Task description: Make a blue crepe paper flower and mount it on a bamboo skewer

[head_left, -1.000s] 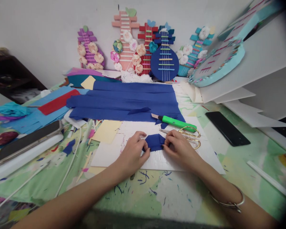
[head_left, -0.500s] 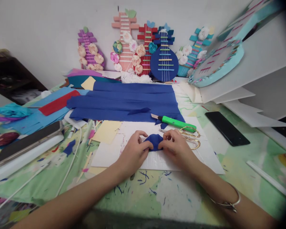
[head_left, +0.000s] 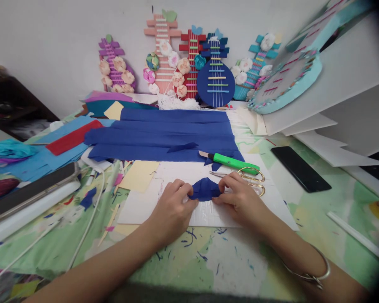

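Note:
A small piece of dark blue crepe paper [head_left: 205, 189] spans the gap between my two hands, over a white board [head_left: 139, 210]. My left hand [head_left: 173, 206] pinches its left end between thumb and curled fingers. At the other end, the thumb and fingers of my right hand [head_left: 238, 198] are closed on the same piece. Just beyond my right hand lie gold-handled scissors [head_left: 255, 189], partly hidden by it. A green craft knife [head_left: 235, 162] with its blade out rests behind the scissors.
Wide blue paper strips [head_left: 164, 134] cover the table's middle. To the right lies a black phone [head_left: 300, 168]; at left another phone [head_left: 34, 189] sits on a white block near a cable [head_left: 90, 229]. Several decorated paper lutes, including a blue lute [head_left: 216, 84], lean on the wall.
My hands have moved slightly apart, and the blue piece between them looks wider and flatter. My left thumb has shifted from the piece's front to its left end. The view has shifted a little.

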Available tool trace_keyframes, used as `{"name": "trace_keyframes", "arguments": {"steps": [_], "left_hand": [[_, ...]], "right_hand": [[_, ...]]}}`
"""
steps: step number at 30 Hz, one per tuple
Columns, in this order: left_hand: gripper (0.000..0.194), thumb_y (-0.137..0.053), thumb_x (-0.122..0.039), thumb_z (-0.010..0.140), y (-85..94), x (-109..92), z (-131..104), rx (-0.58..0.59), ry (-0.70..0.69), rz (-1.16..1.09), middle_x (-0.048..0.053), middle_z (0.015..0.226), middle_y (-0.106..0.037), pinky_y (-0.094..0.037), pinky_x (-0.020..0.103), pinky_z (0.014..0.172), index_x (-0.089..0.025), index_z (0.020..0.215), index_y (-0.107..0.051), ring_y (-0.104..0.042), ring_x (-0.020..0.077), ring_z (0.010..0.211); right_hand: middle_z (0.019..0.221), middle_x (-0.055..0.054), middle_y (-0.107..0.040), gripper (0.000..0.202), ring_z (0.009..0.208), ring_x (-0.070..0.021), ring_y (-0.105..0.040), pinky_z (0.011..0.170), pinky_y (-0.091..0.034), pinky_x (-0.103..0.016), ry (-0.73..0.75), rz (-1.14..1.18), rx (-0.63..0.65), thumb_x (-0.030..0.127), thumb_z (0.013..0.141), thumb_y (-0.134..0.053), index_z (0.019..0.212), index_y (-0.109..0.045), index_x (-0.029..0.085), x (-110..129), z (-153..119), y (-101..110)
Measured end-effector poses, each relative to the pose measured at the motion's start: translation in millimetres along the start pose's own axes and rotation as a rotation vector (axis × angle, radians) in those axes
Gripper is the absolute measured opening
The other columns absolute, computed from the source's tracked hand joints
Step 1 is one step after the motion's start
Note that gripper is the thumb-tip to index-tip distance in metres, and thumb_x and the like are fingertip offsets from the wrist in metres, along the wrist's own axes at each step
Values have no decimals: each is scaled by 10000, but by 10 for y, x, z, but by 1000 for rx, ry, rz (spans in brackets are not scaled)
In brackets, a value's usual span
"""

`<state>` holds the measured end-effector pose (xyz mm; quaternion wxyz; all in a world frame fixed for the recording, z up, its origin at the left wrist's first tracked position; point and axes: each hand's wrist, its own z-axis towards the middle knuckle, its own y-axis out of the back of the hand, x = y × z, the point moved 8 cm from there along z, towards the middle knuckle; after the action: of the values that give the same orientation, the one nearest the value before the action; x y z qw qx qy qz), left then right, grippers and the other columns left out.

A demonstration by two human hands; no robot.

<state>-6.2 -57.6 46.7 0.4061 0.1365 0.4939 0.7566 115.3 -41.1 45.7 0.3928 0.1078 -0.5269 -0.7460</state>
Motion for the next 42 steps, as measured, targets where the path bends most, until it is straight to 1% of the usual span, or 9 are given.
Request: {"name": "trace_keyframes", "arguments": {"steps": [12, 18, 22, 25, 29, 32, 35, 38, 42], "left_hand": [[196, -501, -38, 762, 46, -11, -20, -17, -8, 47, 91, 750, -603, -420, 402, 671, -157, 694, -641, -478, 225, 789], [230, -468, -50, 788, 55, 16, -33, -35, -41, 47, 74, 726, -623, -417, 387, 669, -173, 734, -655, -530, 209, 759], [228, -475, -51, 794, 62, 75, -11, -38, -57, 62, 84, 834, -667, -439, 408, 731, -163, 822, -672, -562, 231, 863], [227, -494, -72, 800, 38, 166, 7, -25, -44, 108, 120, 1015, -660, -442, 452, 805, -142, 918, -675, -533, 275, 994], [243, -493, -113, 822, -17, 336, 22, -8, 31, 150, 149, 1132, -611, -427, 494, 862, -144, 994, -663, -493, 303, 1075], [246, -453, -153, 871, 0, 407, 40, -21, 97, 127, 158, 1165, -578, -421, 495, 878, -137, 1048, -622, -482, 294, 1095], [234, -483, -262, 885, 77, 323, 64, -63, 99, 13, 152, 1079, -577, -436, 457, 863, -114, 1046, -566, -499, 264, 1022], [350, -624, -405, 778, 112, 93, 77, -74, -1, -63, 134, 936, -560, -459, 420, 772, -106, 936, -532, -491, 250, 889], [57, -525, -183, 845, 86, -100, 54, -113, -104, -1, 93, 800, -551, -448, 356, 683, -129, 828, -524, -462, 201, 768]], "right_hand": [[739, -59, -576, 284, 758, -197, -459, 639, -385, -343, -88, 92, 36, 44, 758, -520, 677, -713, 236, -161, -67, 7], [710, -50, -619, 282, 748, -194, -522, 651, -437, -336, -142, 158, -50, -14, 685, -452, 587, -618, 193, -244, -66, 125], [942, -50, -665, 375, 850, -185, -603, 746, -473, -346, -281, 237, -57, -6, 724, -397, 923, -636, 204, -393, -59, 97], [1014, -56, -669, 484, 859, -184, -623, 748, -480, -344, -349, 332, 10, 15, 744, -406, 1166, -534, 215, -443, -62, 2], [915, -28, -686, 550, 812, -160, -633, 725, -493, -310, -311, 589, 143, 16, 752, -396, 1259, -440, 223, -302, -58, -71], [969, -32, -679, 568, 860, -155, -633, 770, -505, -308, -247, 725, 244, 23, 767, -397, 1294, -412, 235, -125, -58, -75], [1127, -59, -642, 551, 991, -179, -614, 877, -492, -347, -216, 728, 289, 47, 768, -446, 1286, -457, 235, -22, -62, -75], [1242, -70, -589, 564, 1099, -190, -579, 945, -468, -375, -209, 751, 310, 54, 763, -458, 1298, -461, 232, 55, -62, -92], [1170, -70, -624, 568, 1046, -207, -591, 914, -475, -394, -154, 604, 313, 32, 715, -487, 1251, -516, 220, 176, -41, -66]]}}
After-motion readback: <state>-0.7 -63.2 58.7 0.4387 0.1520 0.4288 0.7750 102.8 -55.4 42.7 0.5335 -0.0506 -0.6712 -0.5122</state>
